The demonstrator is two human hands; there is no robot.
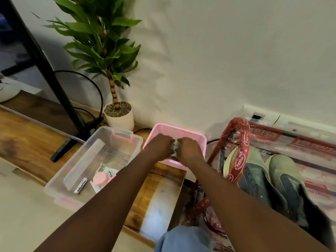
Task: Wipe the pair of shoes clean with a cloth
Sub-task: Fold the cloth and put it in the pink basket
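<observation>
At frame centre, over the pink perforated plastic basket (181,132), left hand (161,146) and right hand (190,150) pinch a grey-white crumpled cloth (175,146) between them. It is probably soft and light, best bunched. Green-and-blue canvas shoes (269,171) wait lower right.

The person has bare forearms (112,193) and a knee (183,239) clad in light blue denim.

Soft dim indoor light, leaf shadows, wide-angle edge distortion
</observation>
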